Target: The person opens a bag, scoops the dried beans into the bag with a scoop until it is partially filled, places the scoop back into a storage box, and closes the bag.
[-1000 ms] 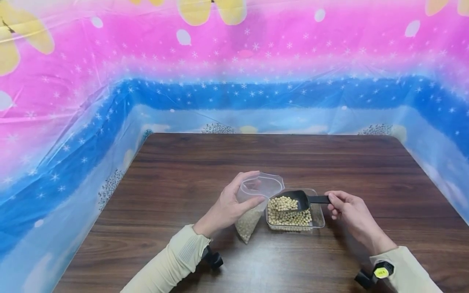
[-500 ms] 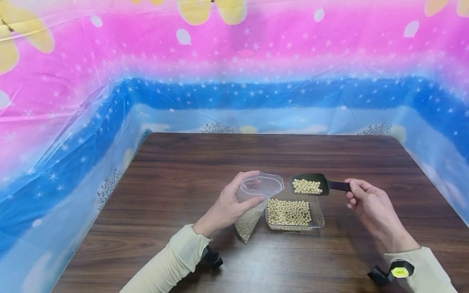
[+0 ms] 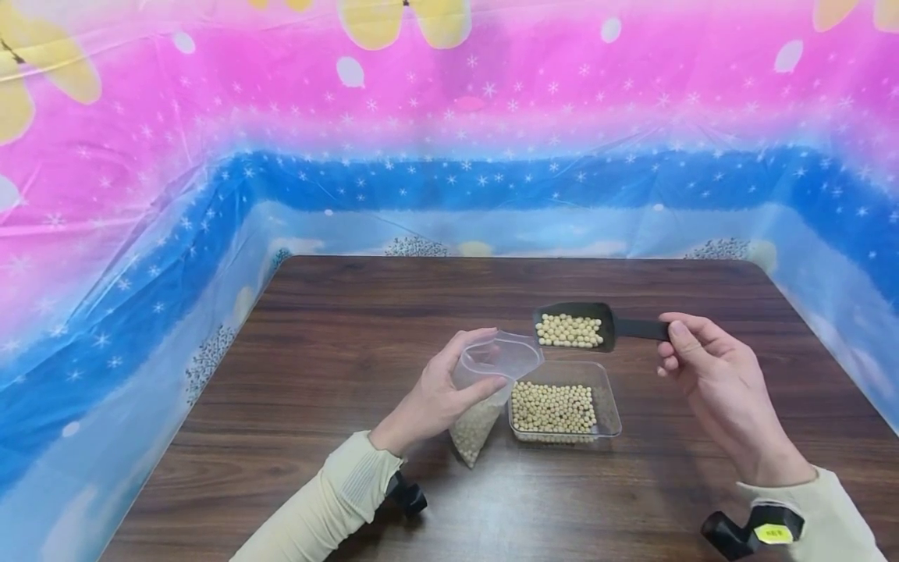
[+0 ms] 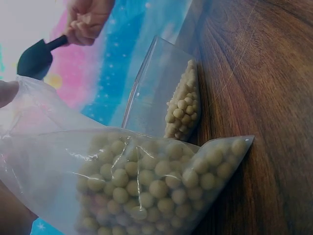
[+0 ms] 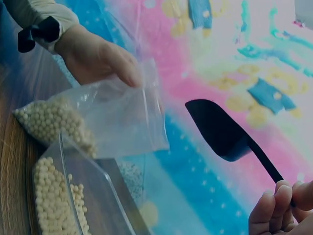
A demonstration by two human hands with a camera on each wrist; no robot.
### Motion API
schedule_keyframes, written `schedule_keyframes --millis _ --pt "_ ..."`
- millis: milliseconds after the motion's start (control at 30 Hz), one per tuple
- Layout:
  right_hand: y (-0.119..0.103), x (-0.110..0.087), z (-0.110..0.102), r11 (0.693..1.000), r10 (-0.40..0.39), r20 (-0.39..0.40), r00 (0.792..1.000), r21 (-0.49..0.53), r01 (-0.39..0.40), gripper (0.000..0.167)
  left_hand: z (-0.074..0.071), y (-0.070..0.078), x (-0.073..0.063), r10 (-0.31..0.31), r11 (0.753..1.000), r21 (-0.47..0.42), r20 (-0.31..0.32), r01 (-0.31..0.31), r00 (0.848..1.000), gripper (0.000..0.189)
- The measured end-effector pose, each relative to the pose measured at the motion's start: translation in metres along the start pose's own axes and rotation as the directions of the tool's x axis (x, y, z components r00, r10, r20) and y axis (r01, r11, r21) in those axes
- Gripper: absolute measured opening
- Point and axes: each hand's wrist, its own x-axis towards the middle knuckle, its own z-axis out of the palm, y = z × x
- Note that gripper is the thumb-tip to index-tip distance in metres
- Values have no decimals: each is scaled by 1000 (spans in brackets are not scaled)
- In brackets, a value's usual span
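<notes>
My left hand (image 3: 444, 386) grips the mouth of a clear zip bag (image 3: 476, 429), thumb on the near side and fingers on the far side, holding it open. The bag stands upright on the table, its lower part filled with pale yellow round beans (image 4: 146, 183). My right hand (image 3: 726, 382) pinches the handle end of a black scoop (image 3: 608, 328). That scoop hangs level above and behind the clear plastic box, carrying a small heap of beans (image 3: 569, 331). Beside the bag's right side sits the box (image 3: 609, 406), partly filled with the same beans.
A dark wood-grain table (image 3: 337, 351) lies under everything. Pink and blue patterned cloth (image 3: 449, 125) hangs round its back and sides. Each wrist wears a black camera mount (image 3: 751, 531).
My right hand has lifted the loaded scoop out of the box, first up and to the right, then further up and slightly left. The left hand and bag have stayed put.
</notes>
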Motion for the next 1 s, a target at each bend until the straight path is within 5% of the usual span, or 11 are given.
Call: schedule_keyframes --millis 200,367,467,700,1000 --pt "-1 -3 20 997 -67 5 998 -35 67 23 1 -1 0 16 1000 3 -12 -16 1000 55" --pt "-1 -6 31 978 -137 -10 990 -162 134 25 1 -3 0 23 1000 -2 -17 -23 1000 55" --pt "-3 -8 34 947 -205 -26 978 -260 191 26 1 -3 0 14 1000 -1 -18 -14 1000 55" --pt "-10 -13 41 832 -358 -20 933 -460 310 23 3 -38 1 24 999 -22 -5 -24 1000 58" --pt "-13 -14 48 744 -455 19 890 -541 392 19 2 -7 0 -16 1000 -2 -11 16 1000 56"
